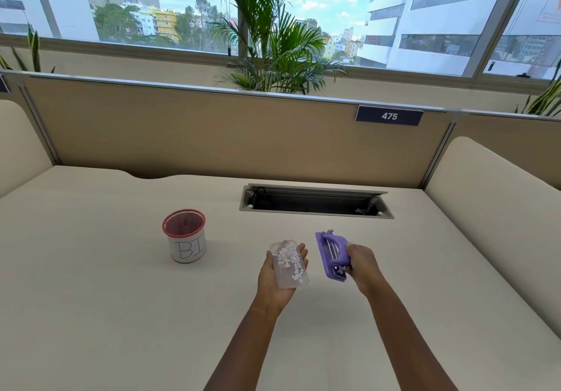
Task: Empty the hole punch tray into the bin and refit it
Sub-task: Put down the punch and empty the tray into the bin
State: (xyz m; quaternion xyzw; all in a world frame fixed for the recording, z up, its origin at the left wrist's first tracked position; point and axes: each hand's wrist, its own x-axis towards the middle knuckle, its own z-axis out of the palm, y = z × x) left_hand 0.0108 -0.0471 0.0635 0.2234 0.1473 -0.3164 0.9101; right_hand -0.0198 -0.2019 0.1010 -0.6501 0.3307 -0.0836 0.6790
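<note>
My left hand [270, 281] holds a clear plastic tray [290, 264] palm up, its open side facing up, with several white paper dots lying in it. My right hand [362, 264] grips a purple hole punch [332, 255], tipped on its side so its underside and metal parts show. Tray and punch are apart, a small gap between them, both above the cream desk. The bin [184, 235] is a red mesh cup with a white paper label reading "BI", standing upright on the desk to the left of my left hand.
An open cable slot [315, 201] is cut into the desk behind the hands. A tan partition [212, 129] with a "475" tag [389, 116] closes off the far edge. Cream side panels [491, 184] rise at both sides. A palm plant stands behind the partition.
</note>
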